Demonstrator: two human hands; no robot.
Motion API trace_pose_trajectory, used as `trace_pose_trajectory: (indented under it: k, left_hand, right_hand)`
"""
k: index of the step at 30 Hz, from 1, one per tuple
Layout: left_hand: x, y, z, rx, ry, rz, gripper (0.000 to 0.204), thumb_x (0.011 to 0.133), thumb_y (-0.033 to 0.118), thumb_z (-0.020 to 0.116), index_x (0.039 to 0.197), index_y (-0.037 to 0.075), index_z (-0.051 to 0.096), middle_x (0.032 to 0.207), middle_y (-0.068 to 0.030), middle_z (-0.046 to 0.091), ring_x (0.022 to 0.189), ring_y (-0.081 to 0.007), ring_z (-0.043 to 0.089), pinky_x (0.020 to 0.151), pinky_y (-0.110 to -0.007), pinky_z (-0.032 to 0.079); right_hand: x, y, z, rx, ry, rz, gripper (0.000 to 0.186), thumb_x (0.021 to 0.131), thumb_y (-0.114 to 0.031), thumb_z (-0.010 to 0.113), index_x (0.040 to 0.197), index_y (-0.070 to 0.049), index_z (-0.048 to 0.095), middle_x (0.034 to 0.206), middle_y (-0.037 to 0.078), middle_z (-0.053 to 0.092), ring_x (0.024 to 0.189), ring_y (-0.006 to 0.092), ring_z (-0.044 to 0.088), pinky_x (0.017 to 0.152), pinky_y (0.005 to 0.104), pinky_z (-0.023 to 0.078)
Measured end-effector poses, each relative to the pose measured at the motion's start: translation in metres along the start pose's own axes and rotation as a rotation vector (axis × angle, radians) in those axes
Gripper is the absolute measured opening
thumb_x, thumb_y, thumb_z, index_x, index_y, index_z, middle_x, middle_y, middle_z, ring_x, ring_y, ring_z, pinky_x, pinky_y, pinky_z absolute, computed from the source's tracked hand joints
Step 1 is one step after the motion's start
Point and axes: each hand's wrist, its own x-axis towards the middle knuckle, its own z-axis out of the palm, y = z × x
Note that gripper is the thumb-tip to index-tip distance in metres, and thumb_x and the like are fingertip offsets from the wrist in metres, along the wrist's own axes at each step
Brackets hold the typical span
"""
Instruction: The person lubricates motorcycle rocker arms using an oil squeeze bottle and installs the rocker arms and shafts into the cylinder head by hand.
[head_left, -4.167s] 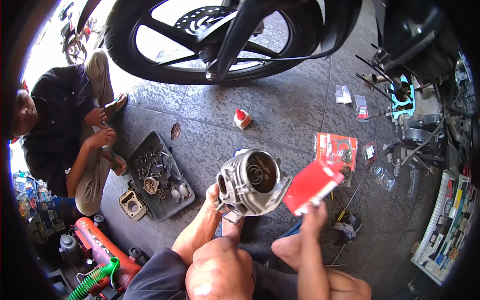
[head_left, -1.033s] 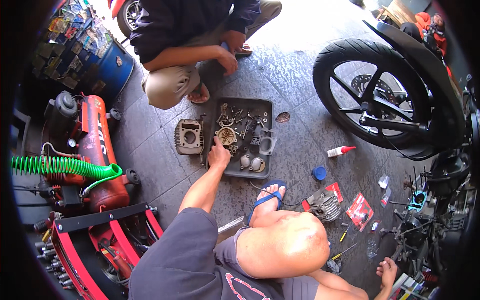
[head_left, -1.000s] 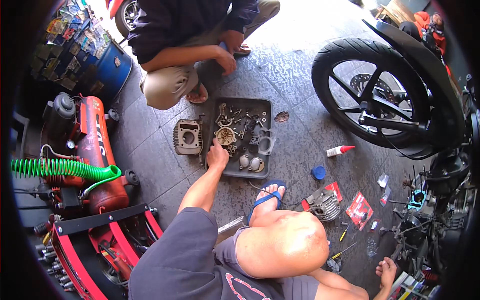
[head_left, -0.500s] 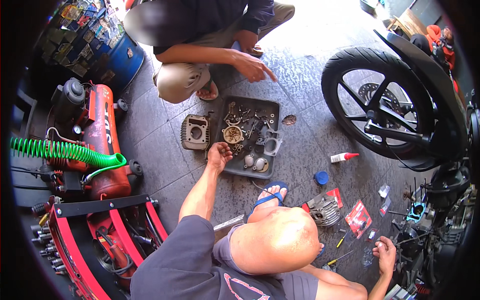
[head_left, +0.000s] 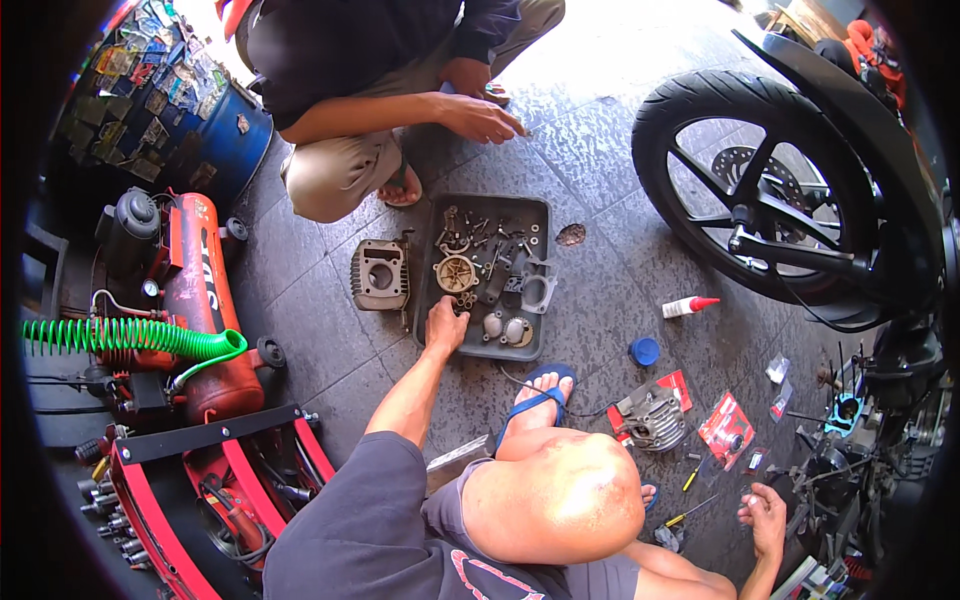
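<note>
My left hand (head_left: 446, 326) reaches over the near left rim of a dark plastic tray (head_left: 485, 351), fingers curled at some small metal parts (head_left: 464, 299). Whatever it grips there is hidden. In the tray lie a round tan-coloured cover (head_left: 457, 274), a grey gasket-like plate (head_left: 539, 290), two rounded metal caps (head_left: 504, 327) and small bolts. A finned engine cylinder (head_left: 380, 276) stands left of the tray. At the lower right, my right hand (head_left: 765, 515) is held with bent fingers drawn together, beside the motorcycle's engine (head_left: 835, 465); I cannot make out anything in them.
Opposite me a person squats, one hand (head_left: 482, 118) beyond the tray. To the right are a motorcycle wheel (head_left: 655, 170), glue bottle (head_left: 688, 307), blue cap (head_left: 644, 351), finned cylinder head (head_left: 655, 418) and screwdriver (head_left: 685, 513). A red compressor (head_left: 200, 300) and tool trolley (head_left: 165, 500) stand left.
My left hand has shifted slightly nearer to me over the small parts. Across from me, the person's outstretched finger has drawn in. The whole view has moved a little.
</note>
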Motion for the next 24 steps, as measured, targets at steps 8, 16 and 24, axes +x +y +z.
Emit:
trace_pose_trajectory:
  k: [8, 16, 24]
  left_hand:
    - [-0.009, 0.025, -0.007, 0.243, -0.048, -0.047, 0.039, 0.077, 0.023, 0.068, 0.105, -0.003, 0.056, 0.106, -0.0244, 0.065, 0.097, -0.0431, 0.064, 0.085, -0.049, 0.053]
    - [0.017, 0.001, -0.012, 0.287, 0.029, 0.088, 0.045, 0.072, 0.032, 0.074, 0.096, -0.002, 0.059, 0.096, -0.0252, 0.066, 0.090, -0.0424, 0.065, 0.079, -0.051, 0.052]
    - [0.023, 0.001, -0.004, 0.131, 0.019, 0.070, 0.046, 0.073, 0.035, 0.075, 0.096, -0.004, 0.067, 0.092, -0.0250, 0.069, 0.088, -0.0377, 0.068, 0.080, -0.044, 0.052]
  right_hand:
    - [-0.007, -0.001, -0.003, -0.016, 0.058, 0.054, 0.041, 0.087, -0.011, 0.061, 0.123, 0.007, 0.053, 0.091, 0.010, 0.065, 0.068, 0.0144, 0.063, 0.061, 0.0255, 0.053]
    - [0.018, -0.024, 0.007, -0.096, -0.100, 0.006, 0.041, 0.092, -0.016, 0.061, 0.125, 0.007, 0.053, 0.098, 0.011, 0.067, 0.076, 0.0144, 0.064, 0.066, 0.0262, 0.052]
    - [0.009, -0.007, -0.010, -0.099, -0.030, 0.079, 0.039, 0.092, -0.014, 0.059, 0.125, 0.007, 0.054, 0.097, 0.010, 0.067, 0.075, 0.0135, 0.063, 0.066, 0.0257, 0.052]
